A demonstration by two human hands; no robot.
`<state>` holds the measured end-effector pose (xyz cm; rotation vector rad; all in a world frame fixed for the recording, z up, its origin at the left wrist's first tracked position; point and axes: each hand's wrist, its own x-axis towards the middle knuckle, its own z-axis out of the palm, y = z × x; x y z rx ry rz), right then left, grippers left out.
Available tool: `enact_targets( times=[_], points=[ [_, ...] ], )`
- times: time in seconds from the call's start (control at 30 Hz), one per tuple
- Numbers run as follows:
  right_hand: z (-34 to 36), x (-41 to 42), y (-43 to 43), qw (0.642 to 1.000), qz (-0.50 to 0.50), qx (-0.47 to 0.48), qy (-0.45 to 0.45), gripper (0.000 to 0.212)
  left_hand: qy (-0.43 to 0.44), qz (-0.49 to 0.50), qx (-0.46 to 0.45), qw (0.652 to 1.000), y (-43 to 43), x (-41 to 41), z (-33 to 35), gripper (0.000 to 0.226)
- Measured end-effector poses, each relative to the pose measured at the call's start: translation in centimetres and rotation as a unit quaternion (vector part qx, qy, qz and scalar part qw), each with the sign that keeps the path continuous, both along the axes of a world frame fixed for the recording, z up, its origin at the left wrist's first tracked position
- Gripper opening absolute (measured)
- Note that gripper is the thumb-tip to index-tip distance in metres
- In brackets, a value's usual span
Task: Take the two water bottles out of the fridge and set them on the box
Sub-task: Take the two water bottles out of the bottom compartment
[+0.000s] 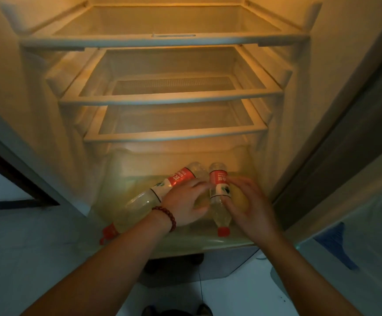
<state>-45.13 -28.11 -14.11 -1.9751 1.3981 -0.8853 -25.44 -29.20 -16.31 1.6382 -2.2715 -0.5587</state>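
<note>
Two clear water bottles with red-and-white labels and red caps lie in the bottom compartment of the open fridge (pixel 260 169), caps toward me. The left bottle (pixel 144 201) lies slanted, its cap (pixel 109 232) near the front left corner. The right bottle (pixel 219 195) lies almost straight. My left hand (pixel 185 204), with a red bead bracelet on its wrist, is between the bottles against the left one, fingers spread toward the right bottle's label. My right hand (pixel 244 201) has its thumb and fingertips on the right bottle. The box is not in view.
Three glass shelves (pixel 167 99) above the bottles hold nothing. The fridge door (pixel 356 179) stands open on the right. A dark door frame (pixel 14 176) is on the left. The pale tiled floor (pixel 242 293) and my shoes are below.
</note>
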Motion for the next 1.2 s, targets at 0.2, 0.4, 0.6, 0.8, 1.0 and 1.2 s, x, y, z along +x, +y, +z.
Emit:
enact_targets(
  times=[0.2, 0.4, 0.6, 0.8, 1.0, 1.2],
  points=[
    [0.3, 0.3, 1.5, 0.980, -0.071, 0.090, -0.162, 0.042, -0.025, -0.069, 0.035, 0.997, -2.5, -0.6, -0.3, 0.064],
    [0.4, -0.2, 1.6, 0.965, -0.139, 0.110, -0.191, 0.041, -0.050, -0.114, 0.053, 0.991, -4.9, -2.2, -1.0, 0.068],
    [0.5, 0.0, 0.8, 0.943, -0.157, 0.126, -0.267, 0.035, -0.104, -0.156, 0.047, 0.981, -6.3, -3.0, -2.0, 0.071],
    [1.0, -0.3, 0.0, 0.939, -0.141, 0.099, -0.297, 0.029, -0.167, -0.224, 0.005, 0.960, -7.2, -3.2, -2.3, 0.076],
    [1.5, -1.0, -0.7, 0.942, -0.126, 0.093, -0.298, 0.031, -0.328, -0.358, -0.074, 0.871, -8.0, -3.7, -3.1, 0.066],
    [1.6, -1.2, -0.9, 0.942, -0.122, 0.095, -0.297, 0.032, -0.364, -0.391, -0.067, 0.843, -8.8, -4.6, -3.7, 0.062]
  ],
)
